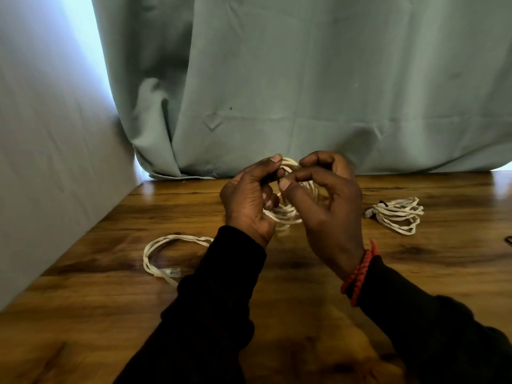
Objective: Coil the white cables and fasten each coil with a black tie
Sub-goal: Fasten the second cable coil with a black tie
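A white cable coil is held upright above the wooden table, between both hands. My left hand grips its left side, fingers curled round the loops. My right hand pinches at the coil's top with thumb and forefinger; what lies between them is hidden. A second white cable lies loose on the table to the left, its clear plug near the front. On the right rests a finished coil with a small black tie at its upper left.
A grey-green curtain hangs behind the table's far edge. A pale wall runs along the left side. A small dark object shows at the right edge of the frame.
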